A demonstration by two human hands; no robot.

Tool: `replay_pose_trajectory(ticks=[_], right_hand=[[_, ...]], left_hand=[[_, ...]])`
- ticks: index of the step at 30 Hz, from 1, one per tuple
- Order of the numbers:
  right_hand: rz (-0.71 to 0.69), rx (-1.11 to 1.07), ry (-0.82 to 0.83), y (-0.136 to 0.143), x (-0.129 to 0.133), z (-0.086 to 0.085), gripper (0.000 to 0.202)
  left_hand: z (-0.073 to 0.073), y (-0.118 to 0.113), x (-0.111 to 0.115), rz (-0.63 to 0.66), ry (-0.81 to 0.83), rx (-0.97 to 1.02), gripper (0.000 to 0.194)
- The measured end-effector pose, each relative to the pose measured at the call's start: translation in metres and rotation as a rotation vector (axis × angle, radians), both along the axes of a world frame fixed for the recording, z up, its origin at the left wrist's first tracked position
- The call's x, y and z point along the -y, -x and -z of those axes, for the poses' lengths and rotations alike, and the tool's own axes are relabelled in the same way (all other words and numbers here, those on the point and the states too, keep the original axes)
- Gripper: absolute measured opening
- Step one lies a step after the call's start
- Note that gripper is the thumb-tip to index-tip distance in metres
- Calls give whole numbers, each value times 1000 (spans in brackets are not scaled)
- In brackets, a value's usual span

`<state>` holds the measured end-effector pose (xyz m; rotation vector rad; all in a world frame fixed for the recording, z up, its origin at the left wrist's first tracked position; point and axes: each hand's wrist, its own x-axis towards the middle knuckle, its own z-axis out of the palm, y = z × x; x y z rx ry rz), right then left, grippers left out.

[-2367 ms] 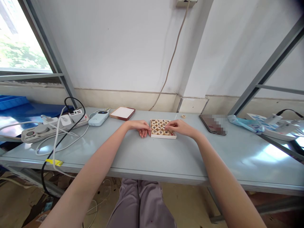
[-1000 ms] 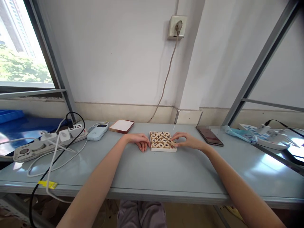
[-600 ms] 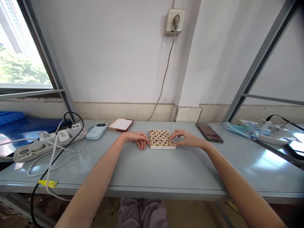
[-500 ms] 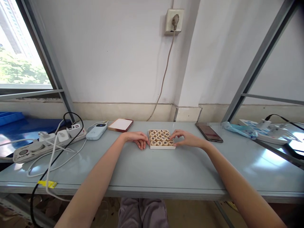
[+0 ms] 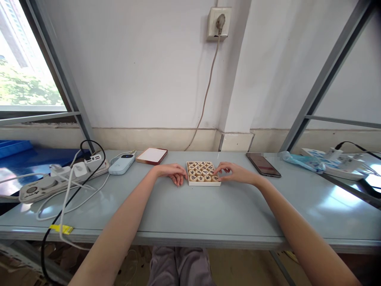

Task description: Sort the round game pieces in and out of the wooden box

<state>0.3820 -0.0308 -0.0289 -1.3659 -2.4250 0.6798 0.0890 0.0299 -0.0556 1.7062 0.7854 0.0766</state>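
Observation:
A shallow white box (image 5: 205, 184) on the table holds rows of round, pale xiangqi pieces (image 5: 200, 172) with dark characters on top. My left hand (image 5: 175, 174) lies at the box's left side, its fingers loosely bent and apart, with a fingertip at the rim and nothing held. At the right edge of the box, my right hand (image 5: 230, 172) has its thumb and index finger around the front corner xiangqi piece (image 5: 214, 178). Its other fingers are curled above and partly cover the right column.
A box lid (image 5: 152, 155) with a white inside lies behind my left hand. On the left are a power bank (image 5: 122, 164), a power strip (image 5: 35, 190) and loose cables. A phone (image 5: 263, 164) and a blue plastic wrapper (image 5: 303, 162) lie on the right.
The view has shifted very slightly. Both hands and the box of pieces stay in the same places, with no visible movement of the pieces.

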Motion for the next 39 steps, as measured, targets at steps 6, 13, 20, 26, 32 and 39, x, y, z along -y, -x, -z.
replay_pose_trajectory(ticks=[6, 13, 20, 26, 32, 39], right_hand=[[-1, -14, -21, -2, -1, 1, 41], [-9, -18, 17, 1, 0, 1, 39], [-15, -25, 7, 0, 0, 2, 39], [-6, -36, 5, 1, 2, 1, 40], [31, -119, -15, 1, 4, -2, 50], [99, -457, -79, 6, -2, 7, 47]], left_hand=[[0, 2, -2, 11, 4, 10, 33], [-2, 4, -1, -28, -8, 13, 36], [-2, 6, -3, -74, -76, 14, 36], [2, 10, -10, -596, -864, -116, 24], [20, 29, -23, -890, -1257, -597, 48], [25, 35, -26, -722, -1101, -789, 30]])
